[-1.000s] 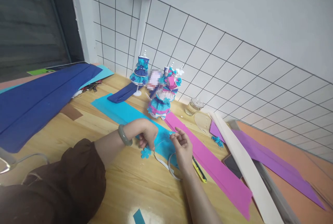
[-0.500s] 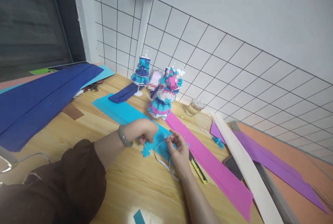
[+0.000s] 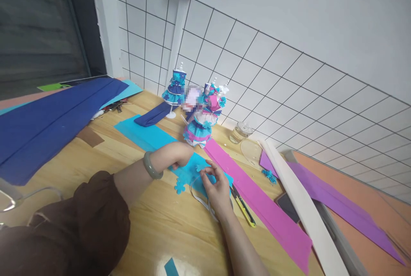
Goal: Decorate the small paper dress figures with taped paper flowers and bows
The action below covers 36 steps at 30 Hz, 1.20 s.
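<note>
My right hand (image 3: 217, 188) pinches a small blue paper flower (image 3: 199, 167) between thumb and fingertips. Left of it, my left hand (image 3: 183, 154) is bent over the blue crepe paper strip (image 3: 136, 135) with its fingers curled; most of them are hidden, and I cannot make out what they hold. More blue paper flowers (image 3: 180, 186) lie just below my left hand. A white ribbon-like loop (image 3: 199, 200) runs beneath my right hand. Beside that wrist lies a yellow and black utility knife (image 3: 245, 212).
Mini dress forms in ruffled paper dresses (image 3: 174, 90) stand at the back, near a glass of liquid (image 3: 240, 133). A pink paper strip (image 3: 257, 199) and a white strip (image 3: 305, 207) cross the right side. Dark blue paper (image 3: 61, 117) spreads over the left.
My right hand has shifted a little left with the flower, closer to my left hand. My left hand has moved slightly up and away from the loose flowers.
</note>
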### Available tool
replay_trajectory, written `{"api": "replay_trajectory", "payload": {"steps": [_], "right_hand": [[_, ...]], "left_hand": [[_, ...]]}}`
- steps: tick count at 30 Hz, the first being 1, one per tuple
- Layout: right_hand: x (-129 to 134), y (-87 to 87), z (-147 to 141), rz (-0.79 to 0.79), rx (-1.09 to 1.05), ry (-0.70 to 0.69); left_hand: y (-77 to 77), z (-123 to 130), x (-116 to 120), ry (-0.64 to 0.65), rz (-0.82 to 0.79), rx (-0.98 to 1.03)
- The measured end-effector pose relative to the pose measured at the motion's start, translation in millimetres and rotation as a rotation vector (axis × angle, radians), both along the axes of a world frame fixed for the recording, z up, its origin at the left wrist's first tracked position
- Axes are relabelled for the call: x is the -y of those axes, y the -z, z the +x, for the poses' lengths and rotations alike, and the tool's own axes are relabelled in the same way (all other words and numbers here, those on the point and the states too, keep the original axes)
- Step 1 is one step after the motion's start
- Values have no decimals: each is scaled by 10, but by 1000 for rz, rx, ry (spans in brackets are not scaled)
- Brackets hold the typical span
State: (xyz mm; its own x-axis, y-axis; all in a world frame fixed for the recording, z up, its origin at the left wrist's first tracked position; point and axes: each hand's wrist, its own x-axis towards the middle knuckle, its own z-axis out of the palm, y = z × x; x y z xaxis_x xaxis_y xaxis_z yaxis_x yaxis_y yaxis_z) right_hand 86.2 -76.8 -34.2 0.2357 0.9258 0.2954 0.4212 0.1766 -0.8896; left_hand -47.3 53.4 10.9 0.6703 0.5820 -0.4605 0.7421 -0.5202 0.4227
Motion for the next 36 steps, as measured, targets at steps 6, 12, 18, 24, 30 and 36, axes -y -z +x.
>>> {"api": "replay_trajectory", "payload": {"steps": [6, 12, 18, 24, 30, 36], "right_hand": [[-68, 143, 55, -63, 278, 7], [-40, 91, 82, -91, 399, 6], [-27, 69, 117, -62, 366, 57], [-37, -16, 254, -11, 249, 140], [-9, -277, 536, -141, 201, 187], [85, -355, 833, -379, 292, 32]], "left_hand": [[-217, -41, 74, 7, -14, -216], [-295, -62, 97, 10, -27, -207], [-244, -48, 66, 57, -40, -178], [-183, 52, 131, 31, 62, -180], [-191, 38, 131, 19, 113, -148], [-226, 30, 118, 67, 212, -14]]}}
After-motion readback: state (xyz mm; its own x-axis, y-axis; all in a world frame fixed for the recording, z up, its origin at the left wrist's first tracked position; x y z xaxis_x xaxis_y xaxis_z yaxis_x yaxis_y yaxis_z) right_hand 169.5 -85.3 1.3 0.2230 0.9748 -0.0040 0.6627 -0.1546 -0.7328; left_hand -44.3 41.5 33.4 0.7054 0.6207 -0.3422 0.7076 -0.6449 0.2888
